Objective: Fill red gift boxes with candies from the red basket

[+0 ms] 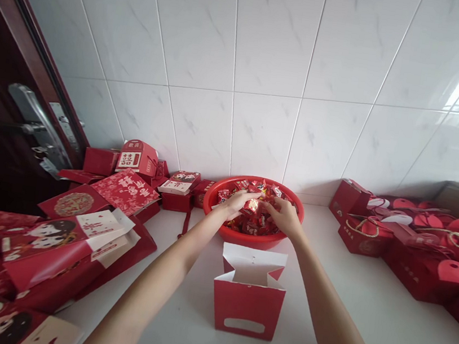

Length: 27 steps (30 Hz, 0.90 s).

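A red plastic basket [212, 192] full of wrapped candies [250, 227] stands against the tiled wall. Both hands reach into it. My left hand [239, 203] is closed, its fingers around a gold-and-red wrapped candy [253, 205] over the pile. Close by on the right, my right hand [284, 214] dips among the candies with bent fingers; what lies under its fingertips is hidden. Between my forearms, in front of the basket, a red paper gift box [246, 309] stands upright with its top open and its white inside showing.
Red printed gift boxes [60, 239] are heaped on the left, some with open flaps. Smaller boxes [179, 190] stand by the wall. On the right are rows of red boxes with cord handles [368, 237]. A dark door with a metal handle [42, 123] borders the left side.
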### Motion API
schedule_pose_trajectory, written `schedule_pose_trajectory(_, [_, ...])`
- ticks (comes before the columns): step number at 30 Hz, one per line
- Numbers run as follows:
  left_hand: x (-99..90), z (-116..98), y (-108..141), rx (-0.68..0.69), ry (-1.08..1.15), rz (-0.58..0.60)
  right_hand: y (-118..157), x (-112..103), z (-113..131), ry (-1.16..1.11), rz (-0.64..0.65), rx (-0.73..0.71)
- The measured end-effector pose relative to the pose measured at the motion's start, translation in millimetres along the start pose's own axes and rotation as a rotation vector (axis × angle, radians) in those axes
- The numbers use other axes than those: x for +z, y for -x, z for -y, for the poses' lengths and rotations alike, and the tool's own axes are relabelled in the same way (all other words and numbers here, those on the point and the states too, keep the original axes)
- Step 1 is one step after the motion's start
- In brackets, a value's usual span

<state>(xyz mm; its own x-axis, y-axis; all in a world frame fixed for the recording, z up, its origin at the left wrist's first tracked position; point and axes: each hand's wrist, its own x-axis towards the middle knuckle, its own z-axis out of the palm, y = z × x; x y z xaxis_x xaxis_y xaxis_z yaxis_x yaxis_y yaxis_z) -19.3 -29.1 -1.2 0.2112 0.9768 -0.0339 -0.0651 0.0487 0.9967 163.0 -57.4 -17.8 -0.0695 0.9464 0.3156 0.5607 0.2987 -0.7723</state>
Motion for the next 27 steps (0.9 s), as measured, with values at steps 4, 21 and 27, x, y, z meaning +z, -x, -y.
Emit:
schedule_pose_trajectory(4, [3.2,-5,5,-0.067,-0.082,0.026,-1,1,-2,0.042,0.017,-0.008])
schedule_pose_trajectory(21, [11.4,-10,12,0.036,-0.150,-0.063,10,-7,22,0.205,0.330,-0.072])
schedule_pose_trajectory(27, [11.1,-9,13,0.070,-0.264,-0.102,6,-3,20,0.249,0.421,-0.062])
